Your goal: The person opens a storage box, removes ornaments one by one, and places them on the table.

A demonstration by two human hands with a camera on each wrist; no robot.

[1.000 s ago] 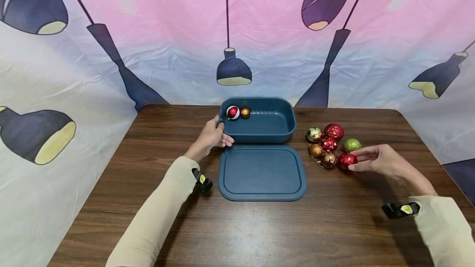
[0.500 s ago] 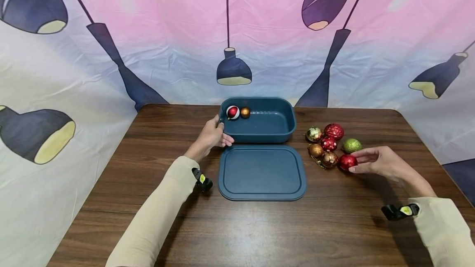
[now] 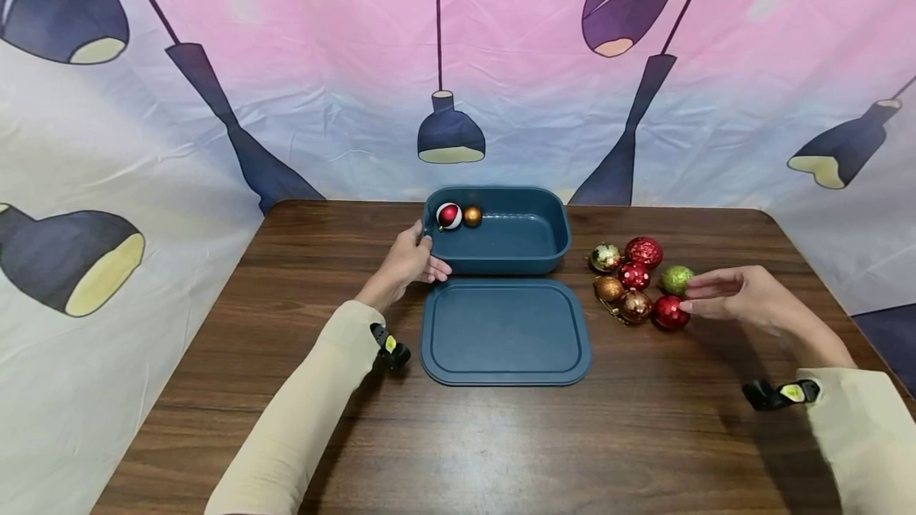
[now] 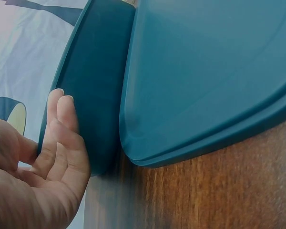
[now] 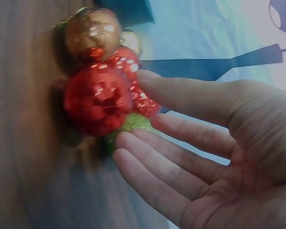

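In the head view, my left hand (image 3: 408, 262) holds the left front corner of a dark teal box (image 3: 501, 267). In the left wrist view, its fingers lie along the box's outer wall (image 4: 97, 62). Inside the box sit a red-and-white bauble (image 3: 448, 216) and a small copper bauble (image 3: 472, 216). My right hand (image 3: 754, 300) is at the right edge of the bauble cluster, fingers apart and gripping nothing. Closest to its fingertips are a green glitter bauble (image 3: 676, 280) and a shiny red bauble (image 5: 99, 101). Whether they touch is unclear.
A flat teal lid (image 3: 505, 332) lies in front of the box. Left of the right hand cluster a gold bauble (image 3: 605, 257), red glitter bauble (image 3: 644, 252), dotted red bauble (image 3: 634, 276) and copper baubles (image 3: 635, 307). A printed cloth (image 3: 372, 125) hangs behind the wooden table (image 3: 501, 451).
My right hand has shifted up and slightly right, off the shiny red bauble's side toward the green one. The left hand, box and baubles have stayed in place.
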